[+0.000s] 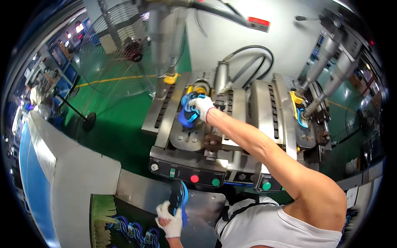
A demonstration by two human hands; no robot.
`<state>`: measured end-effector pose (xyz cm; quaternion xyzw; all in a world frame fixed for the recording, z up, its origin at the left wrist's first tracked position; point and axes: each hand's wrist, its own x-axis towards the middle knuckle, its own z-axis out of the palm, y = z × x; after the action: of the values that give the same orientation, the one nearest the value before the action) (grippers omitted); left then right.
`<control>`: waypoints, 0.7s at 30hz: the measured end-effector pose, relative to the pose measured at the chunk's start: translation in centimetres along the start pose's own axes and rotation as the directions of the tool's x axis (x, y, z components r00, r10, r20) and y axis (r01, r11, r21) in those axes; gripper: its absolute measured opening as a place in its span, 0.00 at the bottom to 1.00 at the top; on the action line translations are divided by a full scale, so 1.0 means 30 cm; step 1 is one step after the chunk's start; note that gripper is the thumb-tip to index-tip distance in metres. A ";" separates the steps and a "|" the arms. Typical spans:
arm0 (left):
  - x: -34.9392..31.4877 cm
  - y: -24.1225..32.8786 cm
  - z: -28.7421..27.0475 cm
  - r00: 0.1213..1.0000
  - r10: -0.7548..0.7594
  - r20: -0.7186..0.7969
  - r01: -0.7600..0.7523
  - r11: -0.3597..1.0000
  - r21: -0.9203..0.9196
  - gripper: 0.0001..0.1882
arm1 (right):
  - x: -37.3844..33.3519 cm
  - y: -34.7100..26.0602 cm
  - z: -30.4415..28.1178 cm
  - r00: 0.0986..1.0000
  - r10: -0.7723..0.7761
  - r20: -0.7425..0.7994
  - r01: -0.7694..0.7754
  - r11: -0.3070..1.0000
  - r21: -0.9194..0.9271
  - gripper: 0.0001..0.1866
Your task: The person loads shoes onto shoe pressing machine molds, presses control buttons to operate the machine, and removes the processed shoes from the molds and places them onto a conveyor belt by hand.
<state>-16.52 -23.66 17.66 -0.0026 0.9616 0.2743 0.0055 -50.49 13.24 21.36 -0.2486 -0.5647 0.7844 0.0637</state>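
My right hand [201,107], in a white knit glove, reaches forward to the machine. Its fingers are wrapped round a blue shoe [188,118] at the left station, above a metal plate [187,138]. The glove hides part of this shoe. Near the lower edge, my left hand [169,220], gloved too, is closed on the side of a black and blue shoe [178,197]. That shoe lies lengthwise over the steel ledge [136,188] in front of the machine.
Several blue shoes [132,232] sit on a dark green surface at lower left. The control panel [186,171] has red and green buttons. A second station [304,120] stands at right under metal cylinders [331,78]. A large fan [118,53] is at far left.
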 end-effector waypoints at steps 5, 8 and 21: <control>-0.304 -0.166 0.144 0.955 -0.291 0.059 0.274 0.941 0.199 0.30 | 0.370 0.212 -0.074 0.860 -0.382 -0.338 -0.081 0.552 -0.830 0.11; -0.586 -0.259 0.280 0.871 -0.492 0.008 0.480 0.853 0.204 0.28 | 0.283 0.283 0.127 0.901 -0.198 -0.385 -0.220 0.556 -0.801 0.20; -0.588 -0.147 0.523 0.850 -0.520 -0.078 0.512 0.853 -0.107 0.27 | 0.272 -0.030 -0.293 0.970 -0.102 0.220 0.221 0.749 -0.624 0.19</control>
<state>1.29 -19.09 2.24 -0.2752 0.9124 0.3017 0.0285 -53.67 24.17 17.51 -0.1367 -0.8221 0.5526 -0.0068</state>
